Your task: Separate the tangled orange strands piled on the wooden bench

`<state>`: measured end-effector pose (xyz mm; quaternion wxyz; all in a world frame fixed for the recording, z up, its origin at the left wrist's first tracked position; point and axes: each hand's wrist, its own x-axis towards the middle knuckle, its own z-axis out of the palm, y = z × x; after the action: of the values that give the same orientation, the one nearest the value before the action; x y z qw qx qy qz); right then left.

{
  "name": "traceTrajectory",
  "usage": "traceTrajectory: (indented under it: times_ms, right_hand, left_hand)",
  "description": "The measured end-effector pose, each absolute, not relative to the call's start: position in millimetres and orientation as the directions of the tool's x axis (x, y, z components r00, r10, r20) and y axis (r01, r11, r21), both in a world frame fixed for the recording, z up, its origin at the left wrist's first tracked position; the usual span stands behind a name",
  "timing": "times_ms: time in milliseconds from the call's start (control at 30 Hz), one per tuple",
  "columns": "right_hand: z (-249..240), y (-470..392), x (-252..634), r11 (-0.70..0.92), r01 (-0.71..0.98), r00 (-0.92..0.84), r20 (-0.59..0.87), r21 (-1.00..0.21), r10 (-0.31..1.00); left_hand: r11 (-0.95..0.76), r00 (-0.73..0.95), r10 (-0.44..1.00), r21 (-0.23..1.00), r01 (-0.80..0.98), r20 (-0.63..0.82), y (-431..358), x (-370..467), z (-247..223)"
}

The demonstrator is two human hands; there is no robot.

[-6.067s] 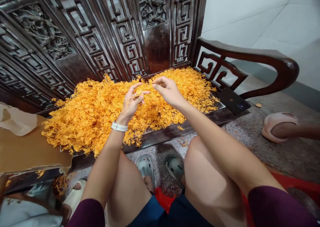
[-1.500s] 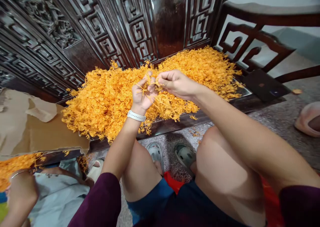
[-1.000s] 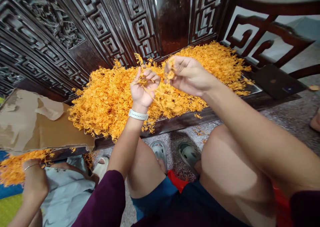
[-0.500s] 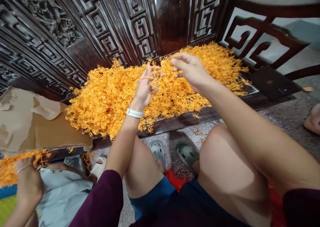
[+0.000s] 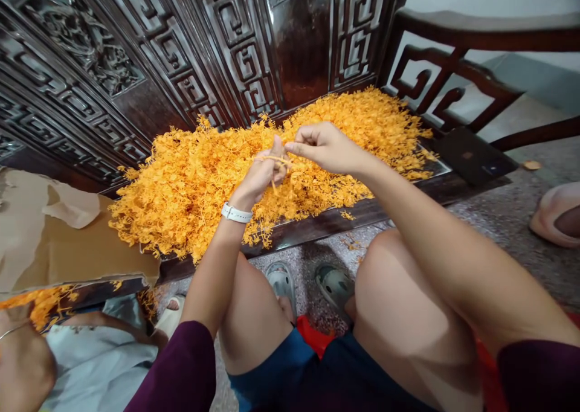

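A long heap of small orange-yellow plastic-looking sprigs [image 5: 181, 182] covers the dark wooden bench seat in front of me. Above its middle, my left hand [image 5: 265, 173], with a white watch band on the wrist, is closed around an orange sprig [image 5: 277, 158] whose thin stems stick out between the fingers. My right hand [image 5: 319, 149] comes in from the right, thumb and forefinger pinched together close to the left fingertips. Whatever that pinch holds is too small to make out.
Behind the heap rises a carved dark wooden backrest [image 5: 306, 55]. Torn cardboard [image 5: 86, 237] lies at the left, beside a co-worker's hand [image 5: 22, 351]. A dark flat device [image 5: 473, 155] rests by the armrest [image 5: 453, 67]. Someone's foot [image 5: 559, 215] shows at the right.
My right hand has moved left and down to my left hand, its fingers closing from a loose spread into a pinch. The view has shifted slightly.
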<state>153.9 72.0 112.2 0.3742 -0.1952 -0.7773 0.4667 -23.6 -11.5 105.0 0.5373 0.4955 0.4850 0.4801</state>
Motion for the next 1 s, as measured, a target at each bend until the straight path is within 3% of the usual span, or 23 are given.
traceTrajectory:
  times_ms: [233,333,567,767,1000]
  right_hand:
    - [115.1,67.8,156.4,0.333,-0.093,-0.626,0.316,-0.938,0.713]
    - [118.1,65.4,157.8,0.311,-0.077,-0.653,0.284,-0.947,0.702]
    - [129.5,60.4,172.4,0.316,-0.031,-0.696,0.247,-0.948,0.675]
    - [132.7,70.8,179.5,0.004,-0.336,-0.445,0.163,-0.942,0.880]
    - [126.8,92.5,177.5,-0.096,-0.499,-0.391,0.125,-0.861,0.912]
  left_hand:
    - [-0.033,0.328,0.944,0.979,0.201,-0.036,-18.7,-23.9,104.9]
    - [-0.037,0.373,0.927,0.983,0.179,-0.033,-20.4,-22.5,105.0]
    - [-0.011,0.043,0.999,0.985,-0.172,0.018,-16.0,-33.9,107.1]
    - [0.038,0.101,0.995,0.986,-0.160,-0.022,-20.6,-15.5,106.4]
    - [0.067,0.300,0.951,0.998,0.018,-0.070,-20.4,12.0,103.8]
